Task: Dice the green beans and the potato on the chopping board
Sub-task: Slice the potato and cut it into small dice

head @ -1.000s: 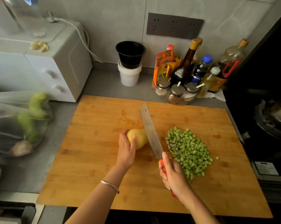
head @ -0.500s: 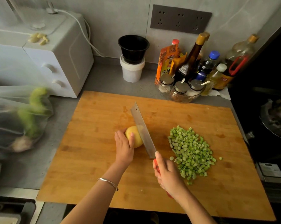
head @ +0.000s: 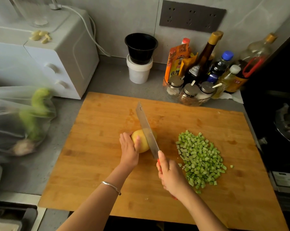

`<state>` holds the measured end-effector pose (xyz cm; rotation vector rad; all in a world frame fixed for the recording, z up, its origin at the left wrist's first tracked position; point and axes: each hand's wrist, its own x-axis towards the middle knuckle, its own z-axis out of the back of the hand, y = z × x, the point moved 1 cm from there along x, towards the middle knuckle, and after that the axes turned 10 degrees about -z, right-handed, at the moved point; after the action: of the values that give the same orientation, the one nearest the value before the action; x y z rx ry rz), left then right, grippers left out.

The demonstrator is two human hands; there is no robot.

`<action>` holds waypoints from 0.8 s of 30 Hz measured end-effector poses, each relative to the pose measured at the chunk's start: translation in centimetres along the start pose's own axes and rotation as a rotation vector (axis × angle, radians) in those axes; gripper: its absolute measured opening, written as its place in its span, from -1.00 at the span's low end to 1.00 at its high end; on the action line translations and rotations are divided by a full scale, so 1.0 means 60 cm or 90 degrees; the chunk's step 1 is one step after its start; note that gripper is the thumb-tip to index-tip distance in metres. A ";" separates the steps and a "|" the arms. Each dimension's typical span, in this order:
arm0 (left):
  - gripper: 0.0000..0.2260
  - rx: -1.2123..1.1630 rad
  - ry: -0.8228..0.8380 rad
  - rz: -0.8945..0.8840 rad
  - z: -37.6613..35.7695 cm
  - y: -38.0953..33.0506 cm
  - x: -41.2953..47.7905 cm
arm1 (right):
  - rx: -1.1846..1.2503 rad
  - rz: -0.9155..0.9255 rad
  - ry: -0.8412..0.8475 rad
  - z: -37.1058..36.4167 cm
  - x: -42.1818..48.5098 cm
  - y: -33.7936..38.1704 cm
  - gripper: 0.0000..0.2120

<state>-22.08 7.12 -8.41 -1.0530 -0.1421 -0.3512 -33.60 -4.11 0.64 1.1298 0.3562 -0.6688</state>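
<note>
A peeled yellow potato (head: pixel 140 140) lies near the middle of the wooden chopping board (head: pixel 94 164). My left hand (head: pixel 129 150) holds the potato from its near left side, fingers curled over it. My right hand (head: pixel 171 176) grips the red handle of a cleaver (head: pixel 146 129), whose blade lies across the potato's right part. A heap of diced green beans (head: pixel 200 157) sits on the board to the right of the knife.
A white appliance (head: pixel 45 60) stands at the back left, with a plastic bag of green vegetables (head: pixel 24 120) beside the board. Stacked black and white tubs (head: pixel 139 59), sauce bottles and spice jars (head: pixel 191 90) line the wall. A stove (head: pixel 286 124) is at right.
The cleaver has shifted left from beside the potato onto it. My left hand has stayed on the potato.
</note>
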 end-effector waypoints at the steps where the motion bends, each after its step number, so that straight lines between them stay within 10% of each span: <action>1: -0.35 0.000 0.005 -0.002 0.001 0.002 0.000 | 0.001 -0.003 0.006 0.000 0.000 0.001 -0.46; 24: -0.41 -0.135 0.080 0.113 0.059 -0.031 0.012 | 0.097 -0.014 -0.034 -0.005 0.012 0.026 -0.46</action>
<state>-21.87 9.22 -4.94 -1.2389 0.1027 -0.2748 -31.99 -3.66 1.21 1.2510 0.2761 -0.7537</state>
